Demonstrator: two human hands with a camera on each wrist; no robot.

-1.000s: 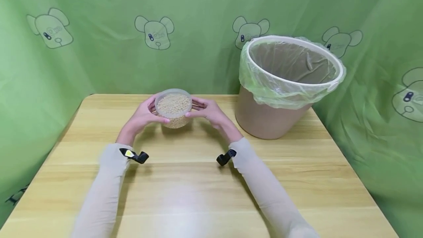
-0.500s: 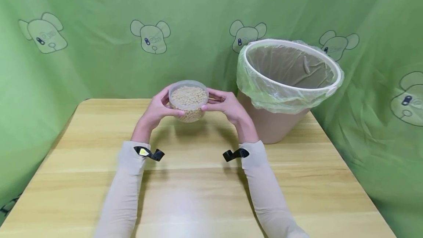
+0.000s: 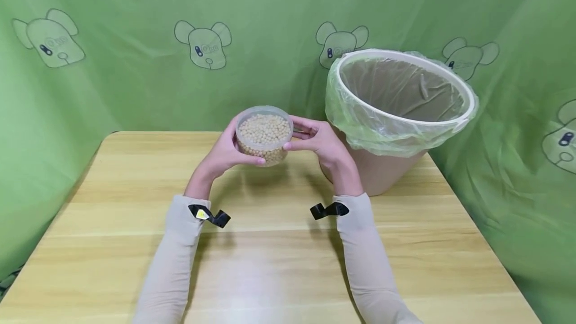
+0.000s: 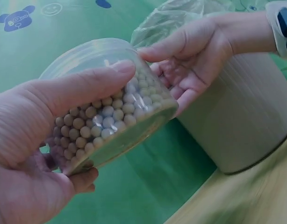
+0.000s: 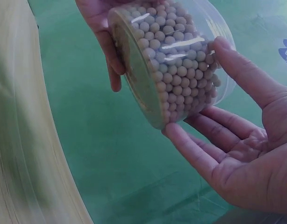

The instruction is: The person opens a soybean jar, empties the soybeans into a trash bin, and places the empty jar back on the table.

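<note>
A round clear plastic tub [image 3: 264, 110] full of small beige balls [image 3: 265, 130] is held up above the table, between both hands. Its top looks level or slightly tilted towards me in the head view. My left hand [image 3: 225, 151] grips its left side, thumb across the front wall and fingers round the back and underside. On the other side my right hand [image 3: 326, 145] holds it, thumb near the rim and fingers behind and below. The clear wall and base of the tub [image 5: 176, 60] show in the right wrist view, with balls packed against the wall.
To the right stands a beige bin [image 3: 382, 169] lined with a thin translucent green bag [image 3: 360, 126] under a white rim ring. Its mouth faces upward. The wooden table [image 3: 270, 264] ends at a green cloth backdrop [image 3: 270, 79] with cartoon heads. Each wrist wears a small black camera.
Both hands have lifted the tub from close to the tabletop and carried it to the right, nearer the bin. The grip looks the same throughout. The head view has shifted slightly.
</note>
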